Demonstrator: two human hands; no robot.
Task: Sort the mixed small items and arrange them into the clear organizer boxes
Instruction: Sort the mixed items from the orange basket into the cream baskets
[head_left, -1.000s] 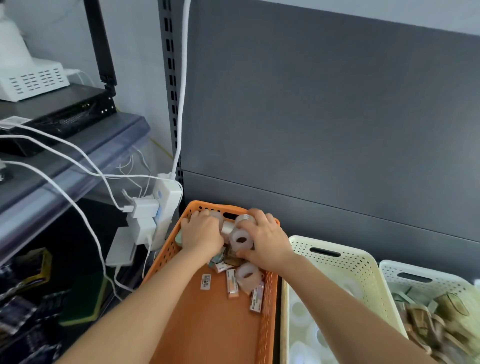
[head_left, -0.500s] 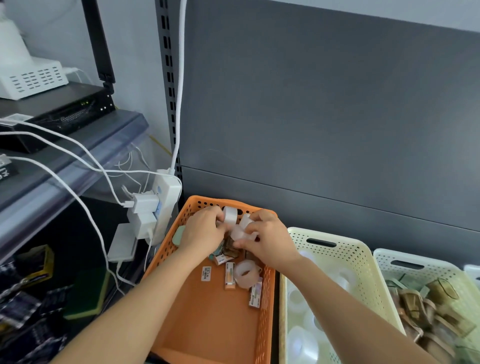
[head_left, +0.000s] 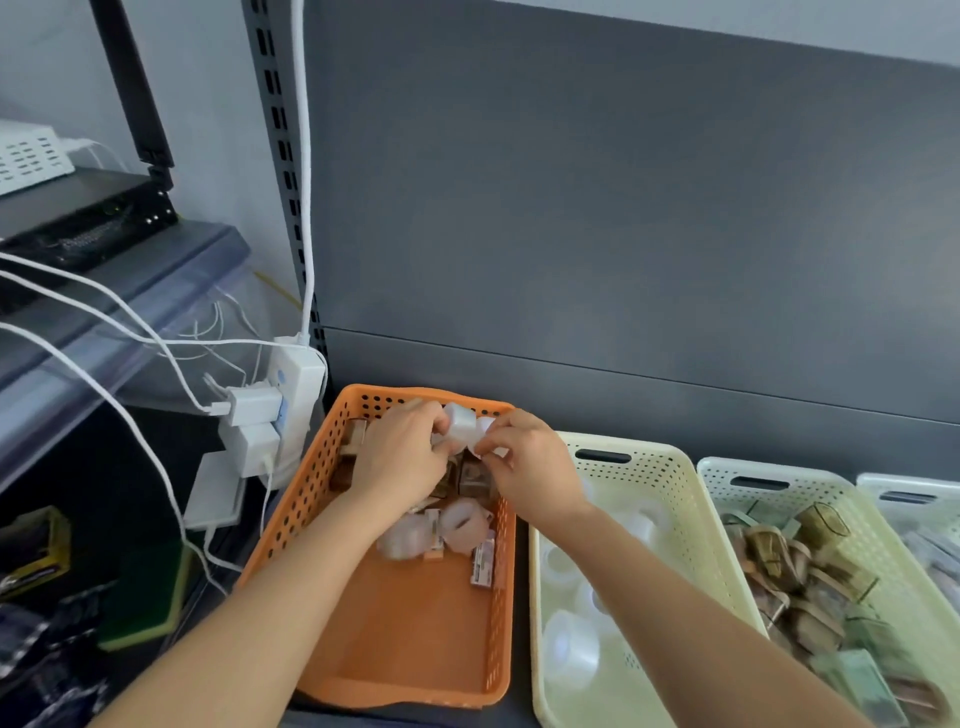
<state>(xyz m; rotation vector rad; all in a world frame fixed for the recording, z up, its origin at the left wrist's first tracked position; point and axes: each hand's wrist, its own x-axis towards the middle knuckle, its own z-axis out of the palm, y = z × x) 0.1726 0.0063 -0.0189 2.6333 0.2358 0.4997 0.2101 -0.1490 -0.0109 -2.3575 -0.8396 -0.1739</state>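
Note:
An orange perforated basket (head_left: 291, 509) holds several clear tape rolls (head_left: 462, 522), small labelled packets (head_left: 483, 564) and brown items (head_left: 353, 436) at its far end. Above that far end my left hand (head_left: 400, 457) pinches a clear tape roll (head_left: 460, 423), lifted off the pile. My right hand (head_left: 530, 462) pinches another clear roll (head_left: 483, 431) pressed against the first. To the right, a cream basket (head_left: 691, 519) contains several clear tape rolls (head_left: 569, 649).
A pale green basket (head_left: 878, 525) at right is filled with brown and green tape items; another white basket (head_left: 924, 493) sits beyond it. A white power strip (head_left: 293, 384) with chargers and cables hangs left of the orange basket. A dark grey back panel rises behind.
Both hands have lifted clear tape rolls out of the pile in the orange basket and brought them together above its far end. The view has tilted slightly downward.

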